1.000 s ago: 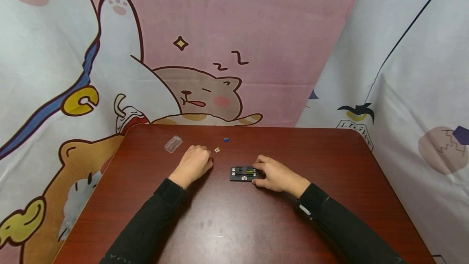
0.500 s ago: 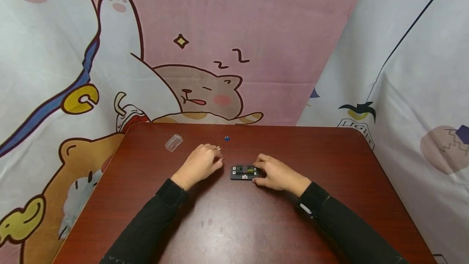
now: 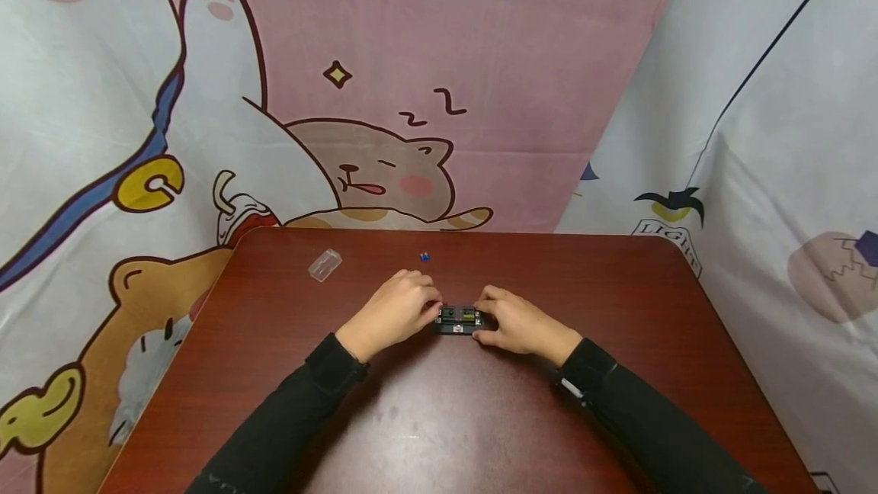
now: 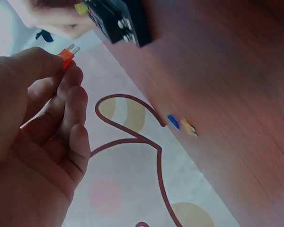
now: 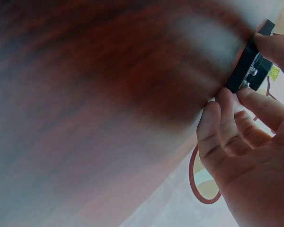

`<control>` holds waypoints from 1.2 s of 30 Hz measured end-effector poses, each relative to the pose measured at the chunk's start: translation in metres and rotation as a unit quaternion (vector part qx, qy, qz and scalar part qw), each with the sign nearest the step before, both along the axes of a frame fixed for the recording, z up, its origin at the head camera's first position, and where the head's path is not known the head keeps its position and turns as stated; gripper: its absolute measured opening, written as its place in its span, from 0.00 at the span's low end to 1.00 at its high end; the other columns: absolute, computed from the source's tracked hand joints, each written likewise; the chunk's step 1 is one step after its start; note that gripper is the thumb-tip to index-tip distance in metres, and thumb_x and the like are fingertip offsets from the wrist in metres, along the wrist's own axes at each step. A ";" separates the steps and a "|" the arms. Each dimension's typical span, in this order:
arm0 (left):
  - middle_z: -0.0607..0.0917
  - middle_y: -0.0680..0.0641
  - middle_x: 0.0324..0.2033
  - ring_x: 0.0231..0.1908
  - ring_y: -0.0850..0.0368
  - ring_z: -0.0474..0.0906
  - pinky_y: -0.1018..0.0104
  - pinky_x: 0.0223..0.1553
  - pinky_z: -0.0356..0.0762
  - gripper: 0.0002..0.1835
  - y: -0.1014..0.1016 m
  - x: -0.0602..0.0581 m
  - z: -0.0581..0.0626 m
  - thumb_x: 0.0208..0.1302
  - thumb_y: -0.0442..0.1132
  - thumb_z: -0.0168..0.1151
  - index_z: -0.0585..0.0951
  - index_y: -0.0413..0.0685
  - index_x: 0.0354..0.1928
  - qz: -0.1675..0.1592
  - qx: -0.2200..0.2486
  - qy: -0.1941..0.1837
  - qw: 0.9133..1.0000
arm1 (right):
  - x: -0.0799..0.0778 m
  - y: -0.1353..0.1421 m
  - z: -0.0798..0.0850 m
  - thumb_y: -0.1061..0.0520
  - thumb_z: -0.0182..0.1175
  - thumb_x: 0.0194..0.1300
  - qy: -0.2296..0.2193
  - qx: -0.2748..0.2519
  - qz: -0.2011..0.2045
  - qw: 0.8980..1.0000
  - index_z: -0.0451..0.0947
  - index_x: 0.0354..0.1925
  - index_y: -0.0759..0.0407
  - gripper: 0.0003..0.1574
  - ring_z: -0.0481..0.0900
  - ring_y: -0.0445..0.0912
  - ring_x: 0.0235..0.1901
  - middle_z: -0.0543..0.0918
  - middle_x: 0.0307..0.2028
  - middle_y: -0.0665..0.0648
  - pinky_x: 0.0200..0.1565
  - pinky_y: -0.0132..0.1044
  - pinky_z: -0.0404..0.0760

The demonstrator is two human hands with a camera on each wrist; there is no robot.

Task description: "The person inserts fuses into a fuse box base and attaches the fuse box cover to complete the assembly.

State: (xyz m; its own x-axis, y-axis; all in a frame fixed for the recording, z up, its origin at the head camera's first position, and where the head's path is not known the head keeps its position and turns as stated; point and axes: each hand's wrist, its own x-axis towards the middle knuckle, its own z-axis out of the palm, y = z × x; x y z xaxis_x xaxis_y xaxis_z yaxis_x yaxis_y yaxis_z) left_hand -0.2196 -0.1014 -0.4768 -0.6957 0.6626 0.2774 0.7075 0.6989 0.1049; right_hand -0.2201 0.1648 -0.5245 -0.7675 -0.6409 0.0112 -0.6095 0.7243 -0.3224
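Between thumb and fingertips my left hand point(image 3: 398, 307) pinches an orange-red blade fuse point(image 4: 67, 57), its two metal prongs sticking out past the fingertips. In the head view that hand is at the left end of a black fuse block point(image 3: 457, 329) with metal screw terminals. Thumb and fingers of my right hand point(image 3: 520, 328) grip the block's right end on the table. A yellow fuse point(image 5: 274, 72) sits in the block near the right hand. Behind the left hand lie a blue fuse point(image 4: 173, 122) and a tan fuse point(image 4: 188, 127); the tan one is hidden in the head view.
A clear plastic case point(image 3: 325, 265) lies at the back left of the brown table point(image 3: 583, 273). Behind the table's far edge hangs a printed cloth point(image 3: 514, 59) with cartoon animals.
My left hand has moved right, past the tan fuse, to the left end of the fuse block. The right hand stays on the block.
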 end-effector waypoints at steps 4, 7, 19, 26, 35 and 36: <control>0.80 0.59 0.29 0.37 0.60 0.77 0.50 0.54 0.78 0.06 0.004 0.003 -0.002 0.66 0.47 0.62 0.87 0.59 0.34 -0.011 -0.012 0.006 1.000 | 0.000 -0.001 0.000 0.38 0.67 0.60 0.000 0.001 0.000 1.000 0.81 0.52 0.49 0.26 0.71 0.37 0.38 0.74 0.45 0.46 0.39 0.31 0.73; 0.79 0.59 0.28 0.36 0.60 0.77 0.49 0.54 0.78 0.06 0.007 0.004 -0.005 0.65 0.46 0.63 0.86 0.59 0.32 -0.016 -0.013 0.004 1.000 | 0.000 -0.001 -0.001 0.37 0.67 0.61 -0.002 0.006 -0.004 1.000 0.81 0.52 0.47 0.26 0.71 0.36 0.37 0.73 0.45 0.45 0.39 0.31 0.73; 0.79 0.59 0.28 0.33 0.60 0.74 0.63 0.39 0.71 0.05 0.011 0.000 -0.018 0.64 0.47 0.65 0.86 0.59 0.31 -0.024 -0.026 0.010 0.999 | 0.000 0.000 -0.003 0.37 0.66 0.61 0.003 0.006 -0.004 1.000 0.81 0.53 0.48 0.27 0.71 0.36 0.37 0.73 0.45 0.44 0.39 0.31 0.72; 0.79 0.58 0.28 0.33 0.59 0.74 0.63 0.39 0.70 0.07 0.013 0.000 -0.020 0.65 0.48 0.64 0.87 0.58 0.32 -0.025 -0.034 0.002 0.999 | 0.000 -0.001 -0.002 0.38 0.67 0.61 0.006 0.006 0.000 1.000 0.81 0.53 0.48 0.27 0.70 0.36 0.37 0.73 0.45 0.45 0.39 0.31 0.72; 0.80 0.58 0.29 0.33 0.59 0.75 0.62 0.39 0.71 0.07 0.014 0.000 -0.019 0.64 0.48 0.66 0.87 0.56 0.34 -0.026 -0.043 -0.001 0.999 | 0.000 0.000 -0.001 0.38 0.67 0.61 0.007 0.009 -0.001 1.000 0.81 0.54 0.49 0.27 0.70 0.36 0.38 0.73 0.45 0.44 0.39 0.31 0.72; 0.81 0.58 0.29 0.33 0.59 0.75 0.62 0.39 0.71 0.07 0.014 0.000 -0.019 0.65 0.48 0.65 0.87 0.57 0.34 -0.026 -0.044 0.000 0.999 | 0.000 0.000 -0.001 0.38 0.67 0.61 0.007 0.008 0.000 1.000 0.81 0.54 0.49 0.28 0.70 0.36 0.37 0.73 0.45 0.45 0.39 0.31 0.72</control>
